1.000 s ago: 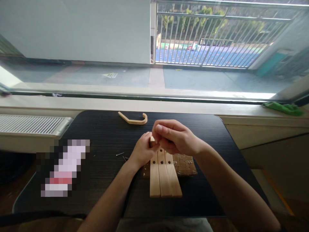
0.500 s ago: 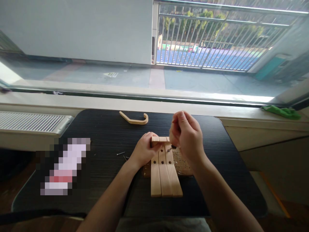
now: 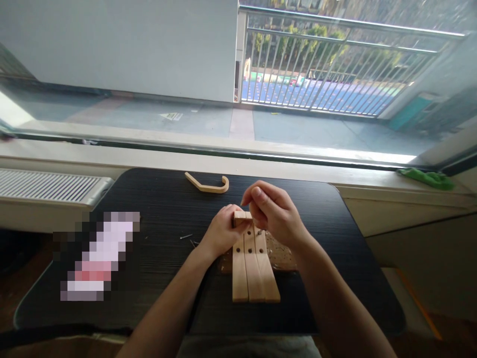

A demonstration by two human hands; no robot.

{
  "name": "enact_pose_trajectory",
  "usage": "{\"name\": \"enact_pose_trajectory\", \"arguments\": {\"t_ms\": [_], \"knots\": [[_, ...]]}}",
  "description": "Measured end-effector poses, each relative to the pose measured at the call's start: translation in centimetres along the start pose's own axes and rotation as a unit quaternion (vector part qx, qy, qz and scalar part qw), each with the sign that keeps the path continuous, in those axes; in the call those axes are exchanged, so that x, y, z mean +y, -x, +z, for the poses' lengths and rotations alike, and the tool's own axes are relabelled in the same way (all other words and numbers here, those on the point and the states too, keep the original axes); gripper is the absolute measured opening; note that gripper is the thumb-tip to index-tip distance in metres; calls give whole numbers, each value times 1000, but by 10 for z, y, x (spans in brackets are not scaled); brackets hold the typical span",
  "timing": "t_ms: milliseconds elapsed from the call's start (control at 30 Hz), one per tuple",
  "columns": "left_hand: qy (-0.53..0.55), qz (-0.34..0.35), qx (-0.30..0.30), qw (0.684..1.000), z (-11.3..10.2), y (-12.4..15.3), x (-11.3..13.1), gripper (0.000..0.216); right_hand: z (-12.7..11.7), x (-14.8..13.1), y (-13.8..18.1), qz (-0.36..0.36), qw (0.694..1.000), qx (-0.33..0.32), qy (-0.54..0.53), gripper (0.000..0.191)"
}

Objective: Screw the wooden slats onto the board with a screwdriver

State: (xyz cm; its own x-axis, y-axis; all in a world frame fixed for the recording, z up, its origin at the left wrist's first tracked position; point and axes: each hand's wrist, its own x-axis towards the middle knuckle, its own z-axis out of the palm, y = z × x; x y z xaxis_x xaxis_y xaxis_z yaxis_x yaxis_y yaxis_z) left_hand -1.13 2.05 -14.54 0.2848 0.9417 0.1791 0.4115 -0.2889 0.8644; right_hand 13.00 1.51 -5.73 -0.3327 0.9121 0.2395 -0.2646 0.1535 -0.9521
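Observation:
Three light wooden slats with dark holes lie side by side on the black table. A short wooden crosspiece sits across their far ends. My left hand is closed on the left end of that crosspiece. My right hand is curled in a pinch just over the crosspiece and the right slats; something small and dark may be between its fingers, but it is hidden now.
A curved wooden hook piece lies at the far edge of the table. Small nails or screws lie left of my left hand. A clear bag lies under the slats. A blurred-out object sits at the left.
My right hand rose to the right with a small dark screw-like piece in its fingertips, then came back down onto the crosspiece. The left hand stayed on the wood.

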Motion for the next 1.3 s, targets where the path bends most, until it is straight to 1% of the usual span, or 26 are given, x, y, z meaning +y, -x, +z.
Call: {"name": "enact_pose_trajectory", "arguments": {"t_ms": [100, 200, 333, 433, 500, 600, 767, 900, 1100, 1200, 1300], "knots": [[-12, -7, 8, 1000, 0, 1, 1, 16, -10, -1, -1, 48, 990, -125, -52, 28], [-13, -4, 13, 1000, -1, 2, 2, 12, -17, -3, -2, 79, 972, -207, -73, 28], [-23, -6, 3, 1000, -3, 1, 3, 8, -24, -5, -4, 105, 955, -265, -82, 29], [-18, -8, 1, 1000, -2, 1, 2, 10, -29, -1, -7, 102, 950, -278, -100, 37], [-3, -3, 1, 1000, -1, 1, 1, 12, -31, 4, -8, 96, 956, -255, -110, 38], [8, 5, -1, 1000, 0, 1, -1, 12, -30, 8, -6, 90, 969, -201, -109, 34], [5, -3, -5, 1000, 0, 1, -1, 9, -19, 5, 2, 72, 988, -111, -79, 35], [-1, 0, -5, 1000, -1, 1, 1, 11, -11, 5, 8, 46, 997, -27, -58, 35], [-4, -4, -4, 1000, -1, 1, 2, 11, -2, 12, 11, 3, 995, 92, -34, 34], [-5, -9, -6, 1000, -2, 2, 4, 10, 4, 14, 13, -20, 989, 146, -22, 33], [-6, -12, -8, 1000, -2, 2, 4, 10, 11, 16, 16, -47, 976, 212, 0, 34]]}}
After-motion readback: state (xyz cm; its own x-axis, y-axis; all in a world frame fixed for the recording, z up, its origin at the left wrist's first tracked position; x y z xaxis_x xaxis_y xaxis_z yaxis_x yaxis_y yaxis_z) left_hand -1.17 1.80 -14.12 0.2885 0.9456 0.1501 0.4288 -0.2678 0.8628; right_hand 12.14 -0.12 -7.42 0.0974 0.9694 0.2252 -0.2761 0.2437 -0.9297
